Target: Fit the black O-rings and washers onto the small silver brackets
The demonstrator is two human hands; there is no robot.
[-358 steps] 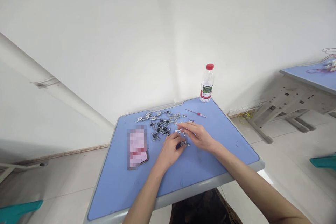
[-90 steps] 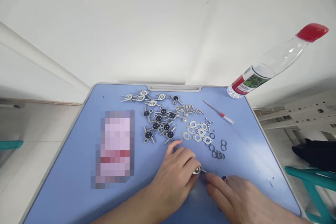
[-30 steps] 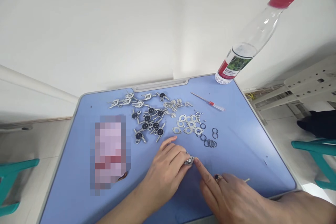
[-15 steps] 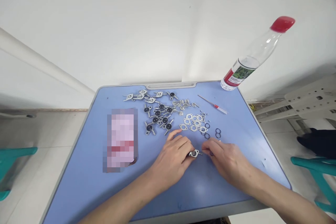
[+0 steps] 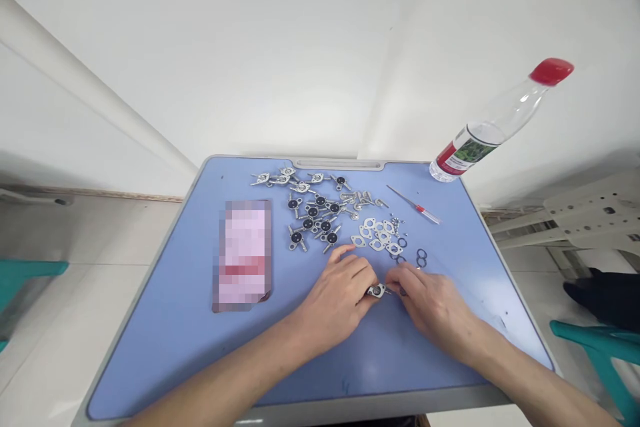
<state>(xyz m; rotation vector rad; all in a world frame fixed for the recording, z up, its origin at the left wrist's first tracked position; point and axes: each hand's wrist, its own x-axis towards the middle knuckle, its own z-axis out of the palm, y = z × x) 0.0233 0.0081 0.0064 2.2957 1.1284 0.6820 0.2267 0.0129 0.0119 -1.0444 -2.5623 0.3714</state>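
Blue tabletop (image 5: 190,360) against a white wall (image 5: 280,67): the left hand (image 5: 343,293) grips a small metal fitting (image 5: 379,290) on the near side of some flat plates (image 5: 383,238). The right hand's (image 5: 433,297) fingers bunch at the fitting's stem (image 5: 388,291); whether they grip it, I cannot tell. A bottle (image 5: 465,150) stands near the far right corner.

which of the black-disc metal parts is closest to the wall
The black-disc part at the very back, just right of the silver-faced parts; the other black-disc parts are bunched together nearer the left hand.
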